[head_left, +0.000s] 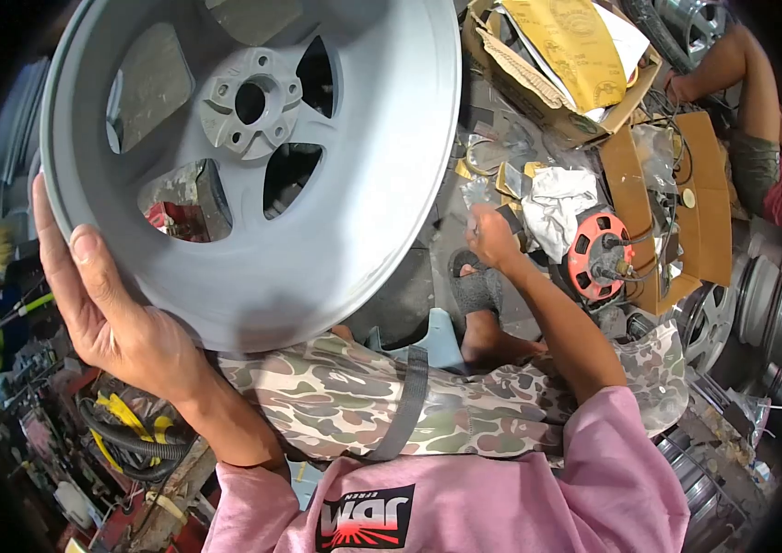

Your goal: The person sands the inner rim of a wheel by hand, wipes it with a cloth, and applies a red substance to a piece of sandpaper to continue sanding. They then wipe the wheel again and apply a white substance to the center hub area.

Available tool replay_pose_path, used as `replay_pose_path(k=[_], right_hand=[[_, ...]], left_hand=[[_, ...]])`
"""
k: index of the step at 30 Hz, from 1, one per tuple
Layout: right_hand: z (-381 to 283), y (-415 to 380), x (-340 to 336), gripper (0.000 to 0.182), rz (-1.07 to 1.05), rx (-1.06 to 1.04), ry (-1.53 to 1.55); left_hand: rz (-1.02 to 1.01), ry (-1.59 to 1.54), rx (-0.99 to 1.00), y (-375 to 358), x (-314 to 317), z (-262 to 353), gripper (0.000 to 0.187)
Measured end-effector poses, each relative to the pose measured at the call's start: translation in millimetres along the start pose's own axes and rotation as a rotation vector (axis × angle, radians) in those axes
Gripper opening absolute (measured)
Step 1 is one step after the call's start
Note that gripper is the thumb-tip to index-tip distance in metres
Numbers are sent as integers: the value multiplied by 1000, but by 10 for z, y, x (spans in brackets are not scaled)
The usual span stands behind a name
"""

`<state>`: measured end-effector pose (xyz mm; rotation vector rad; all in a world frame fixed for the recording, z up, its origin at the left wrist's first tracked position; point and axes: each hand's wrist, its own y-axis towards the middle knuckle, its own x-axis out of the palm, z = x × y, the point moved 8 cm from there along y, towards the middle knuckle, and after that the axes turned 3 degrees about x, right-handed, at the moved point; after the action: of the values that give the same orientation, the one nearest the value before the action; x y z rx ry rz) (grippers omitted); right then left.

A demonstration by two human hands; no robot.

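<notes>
A large grey alloy wheel (pixel 368 221) fills the upper left, its inner side and hub turned toward me and its lower edge close over my lap. My left hand (pixel 119 327) grips its lower left edge, thumb on the near side and fingers along the outside. Off to the right of the wheel, my right hand (pixel 494 237) has its fingers curled together; what is in them, if anything, I cannot make out. Just beyond it lie small scraps and sandpaper pieces (pixel 511 180) on the floor, beside a crumpled white cloth (pixel 558 207).
A red cable reel (pixel 598 258) with plugged-in cords sits by an open cardboard box (pixel 709 203). Another box (pixel 584 129) holds yellow sandpaper sheets (pixel 570 46). Several wheels (pixel 755 295) stand at right, near another person's arm (pixel 755 92). Hoses (pixel 133 447) and tools lie at left.
</notes>
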<state>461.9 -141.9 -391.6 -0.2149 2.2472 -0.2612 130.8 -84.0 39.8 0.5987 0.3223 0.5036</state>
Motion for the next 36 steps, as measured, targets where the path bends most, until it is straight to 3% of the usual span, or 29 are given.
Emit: replay_pose_path(k=[2, 4, 6, 8, 10, 12, 15, 19, 21, 23, 24, 26, 27, 28, 30, 31, 33, 34, 35, 36], right_hand=[[49, -63, -156, 39, 4, -7, 64], [94, -66, -461, 42, 100, 255, 283], [-16, 7, -593, 40, 69, 231, 411], [-715, 13, -1080, 38, 159, -148, 176], [-1467, -126, -1284, 38, 18, -201, 150], [-2050, -348, -1166, 34, -13, -401, 295], [-2904, -728, -977, 43, -136, -520, 533], [-3143, -881, -810, 43, -241, -638, 604], [-2775, -743, -583, 40, -232, -906, 426], [-2052, -51, -403, 40, -363, -792, 158], [-1834, 341, -548, 43, -317, -897, -153], [-1565, 1243, -644, 48, -85, -886, -689], [-1693, 1487, -719, 50, 182, -824, -1055], [-1803, 1638, -708, 48, 273, -795, -1007], [-1800, 1677, -244, 33, 231, -692, -314], [-2042, 1463, 72, 28, -8, -565, -92], [-2531, 825, 952, 26, -27, -722, -74], [-3043, 454, 687, 25, -201, -494, 310], [-3522, 175, 316, 26, -424, -477, 668], [-3827, 35, -115, 27, -330, -629, 955]], left_hand=[[-13, 0, 18, 22, 3, -4, 42], [-28, 59, 78, 28, -2, 19, 40], [-49, 90, 130, 38, -27, 21, 40], [-59, 32, 117, 44, -31, -6, 42], [-36, -46, 88, 47, -25, -19, 40], [-52, 8, 90, 46, -61, -16, 40], [-64, 59, 80, 54, -56, 0, 40], [-83, 117, 49, 39, -51, 5, 45], [-115, 167, 86, 50, -65, 13, 47], [-126, 162, 96, 43, -86, -12, 48], [-142, 141, 115, 47, -75, -10, 49], [-171, 181, 116, 60, -101, -15, 50], [-195, 184, 111, 62, -99, -20, 50], [-217, 186, 108, 55, -79, -11, 50], [-218, 188, 121, 55, -92, -20, 51], [-228, 191, 129, 50, -101, -18, 51], [-250, 175, 121, 72, -140, -9, 52], [-278, 152, 111, 82, -146, -11, 54], [-321, 161, 55, 122, -176, 16, 58], [-332, 145, -24, 145, -267, -59, 63]])
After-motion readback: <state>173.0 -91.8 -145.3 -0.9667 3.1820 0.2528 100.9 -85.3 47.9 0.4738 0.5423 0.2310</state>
